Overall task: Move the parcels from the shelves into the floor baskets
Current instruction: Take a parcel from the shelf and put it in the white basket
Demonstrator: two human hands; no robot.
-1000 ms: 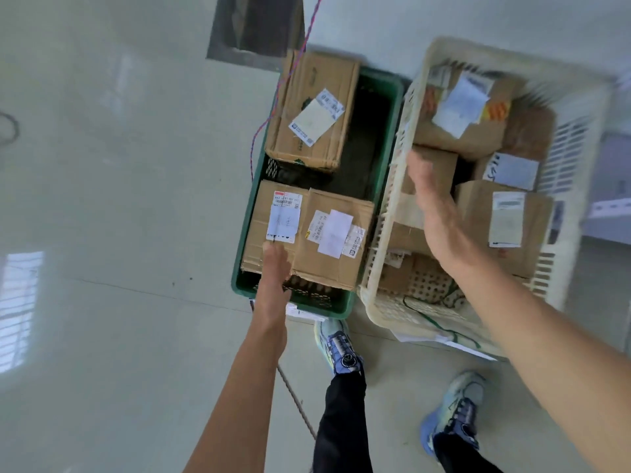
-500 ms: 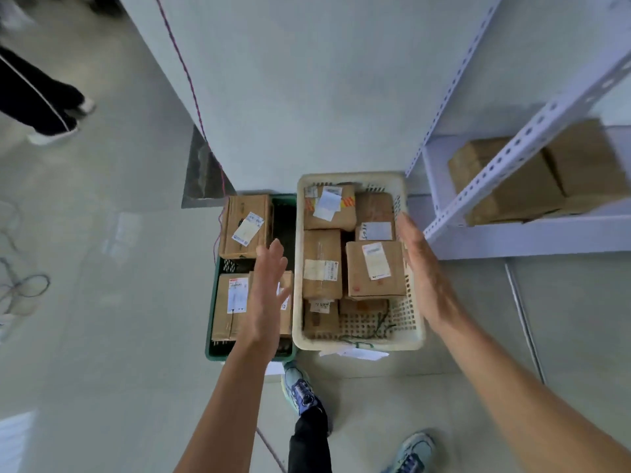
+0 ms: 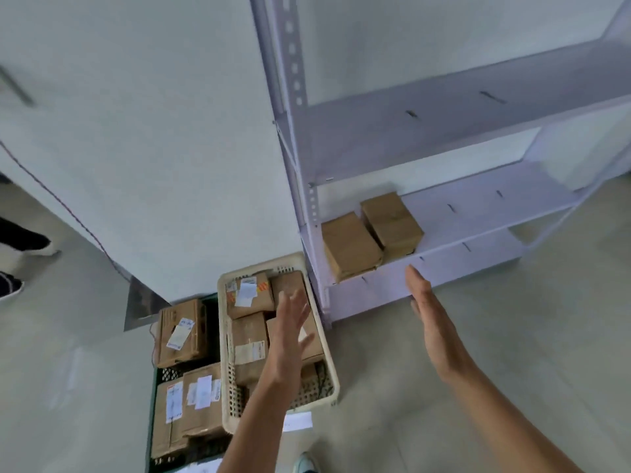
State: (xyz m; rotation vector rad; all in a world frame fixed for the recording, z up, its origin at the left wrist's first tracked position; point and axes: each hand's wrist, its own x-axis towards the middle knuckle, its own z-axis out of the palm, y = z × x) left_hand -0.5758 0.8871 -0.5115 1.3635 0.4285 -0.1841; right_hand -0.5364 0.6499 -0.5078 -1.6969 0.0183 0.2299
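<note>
Two brown cardboard parcels sit side by side on the low shelf of a pale metal rack [image 3: 478, 213]: the left parcel [image 3: 350, 245] and the right parcel [image 3: 392, 223]. A cream floor basket [image 3: 225, 336] holds several labelled parcels. Beside it on the left, a green basket [image 3: 152, 421] holds three parcels. My left hand [image 3: 288, 331] hovers with fingers spread over the cream basket, holding nothing. With straight fingers and nothing in it, my right hand [image 3: 430, 319] is raised just below the low shelf's front edge.
A white wall panel [image 3: 153, 148] stands behind the baskets, left of the rack. Another person's feet [image 3: 13, 264] are at the far left. A thin cord [image 3: 61, 203] runs down the wall. The rack's upper shelf [image 3: 461, 124] is bare. My shoe [image 3: 305, 464] is at the bottom.
My view has swung up from the baskets to the rack. My left hand let go of a parcel in the green basket and rose. Both hands moved up and right towards the shelf.
</note>
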